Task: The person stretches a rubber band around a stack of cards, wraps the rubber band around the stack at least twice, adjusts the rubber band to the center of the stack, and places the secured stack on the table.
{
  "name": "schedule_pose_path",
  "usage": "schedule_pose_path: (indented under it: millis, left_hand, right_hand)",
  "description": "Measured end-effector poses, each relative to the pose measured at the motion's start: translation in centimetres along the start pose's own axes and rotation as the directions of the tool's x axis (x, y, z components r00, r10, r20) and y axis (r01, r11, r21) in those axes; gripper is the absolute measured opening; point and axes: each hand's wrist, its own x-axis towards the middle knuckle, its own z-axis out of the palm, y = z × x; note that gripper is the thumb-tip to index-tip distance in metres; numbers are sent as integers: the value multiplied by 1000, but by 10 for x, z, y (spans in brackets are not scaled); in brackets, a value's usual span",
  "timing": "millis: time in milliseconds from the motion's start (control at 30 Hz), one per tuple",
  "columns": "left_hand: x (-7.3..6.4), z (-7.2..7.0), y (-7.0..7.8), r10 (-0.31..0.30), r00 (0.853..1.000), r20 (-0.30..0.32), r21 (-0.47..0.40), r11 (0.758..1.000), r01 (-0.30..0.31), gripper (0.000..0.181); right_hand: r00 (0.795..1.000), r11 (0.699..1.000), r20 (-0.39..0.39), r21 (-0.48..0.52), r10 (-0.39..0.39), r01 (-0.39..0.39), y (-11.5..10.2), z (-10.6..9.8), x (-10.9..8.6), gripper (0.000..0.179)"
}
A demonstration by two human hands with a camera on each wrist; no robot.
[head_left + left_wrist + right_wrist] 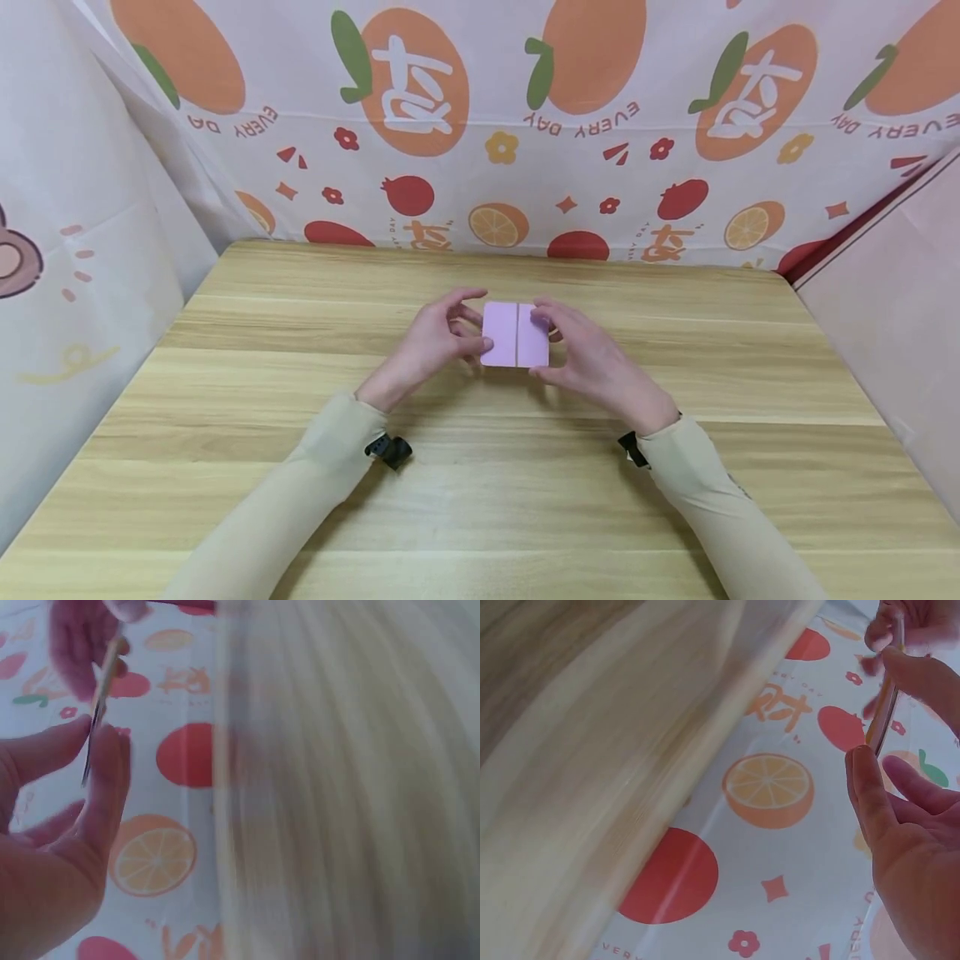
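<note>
A flat, pink, square card-like piece (498,329), with a narrow tan line running down its middle, is held up between both hands over the table. My left hand (431,340) pinches its left side, thumb on the near face and fingers behind. From the right, my right hand (596,354) grips the other side, a fingertip on the face near the top and the thumb at the lower edge. Both wrist views catch the piece edge-on as a thin strip (111,667), blurred in places.
Below the hands spreads a wood-grain table (450,500). A white curtain (450,179) with printed fruit hangs along its back edge, and pale cloths stand at the left (82,208) and right (892,308). Dark straps circle both wrists.
</note>
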Motion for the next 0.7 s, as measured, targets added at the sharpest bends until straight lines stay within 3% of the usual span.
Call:
schedule_pose_path:
  millis: [67, 133, 267, 433, 700]
  left_hand:
    - [-1, -1, 0, 75, 997, 0, 120, 990, -74, 65]
    - [-1, -2, 0, 143, 990, 15, 225, 964, -143, 61]
    - [-1, -4, 1, 229, 966, 117, 327, 910, -255, 57]
    - [-2, -5, 0, 226, 948, 225, 402, 864, -302, 59]
    - [-2, -3, 0, 251, 938, 238, 482, 808, -339, 63]
  right_hand:
    - [1000, 1000, 6, 9, 14, -14, 1, 0, 1, 70]
    - [1000, 1000, 7, 17, 23, -23, 1, 0, 1, 68]
    - [1000, 999, -5, 13, 31, -31, 1, 0, 2, 65]
    - [999, 999, -12, -4, 44, -44, 2, 1, -1, 62]
    - [1000, 1000, -19, -8, 21, -21, 4, 4, -2, 63]
